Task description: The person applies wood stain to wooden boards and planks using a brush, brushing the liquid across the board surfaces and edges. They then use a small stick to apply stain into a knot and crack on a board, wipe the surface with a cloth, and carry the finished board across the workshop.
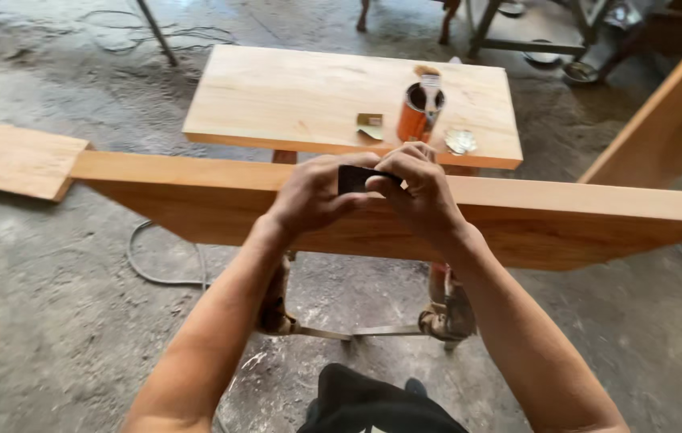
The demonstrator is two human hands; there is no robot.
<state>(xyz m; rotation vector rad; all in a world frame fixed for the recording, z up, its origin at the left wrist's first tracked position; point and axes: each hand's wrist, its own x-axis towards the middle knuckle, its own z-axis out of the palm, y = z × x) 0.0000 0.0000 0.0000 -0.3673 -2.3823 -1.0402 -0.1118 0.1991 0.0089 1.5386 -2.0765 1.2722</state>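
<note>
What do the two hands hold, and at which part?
Left hand and right hand together pinch a small dark flat piece by its two ends, on the plank's top edge.

Soft, even daylight brightens the pale rectangular wooden tabletop (341,96); beneath it lie faint shadows (no glare), and beyond it the edges blur and bend slightly.

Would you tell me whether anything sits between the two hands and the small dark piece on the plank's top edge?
Nothing visible does. The left hand and right hand both already grip the small dark piece, pressing it on the top edge of the plank. The orange can stands apart, on the board behind.
</note>
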